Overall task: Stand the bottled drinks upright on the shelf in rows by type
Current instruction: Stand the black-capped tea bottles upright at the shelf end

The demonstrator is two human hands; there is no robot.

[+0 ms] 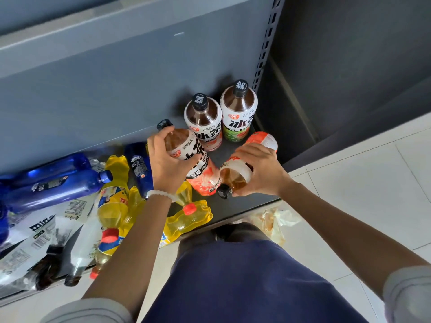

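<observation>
Two iced-tea bottles with black caps stand upright at the back right of the dark shelf: a pink-labelled one and a green-labelled one. My left hand grips a third, pink-labelled tea bottle near its shoulder; it leans, cap pointing away. My right hand holds a fourth tea bottle lying on its side, its cap toward me. Lying flat to the left are yellow bottles with red caps, blue bottles and clear white-labelled bottles.
A grey back panel rises behind the shelf, with a slotted upright post at its right end. White floor tiles lie to the right. A crumpled plastic bag sits on the floor below the shelf's front edge.
</observation>
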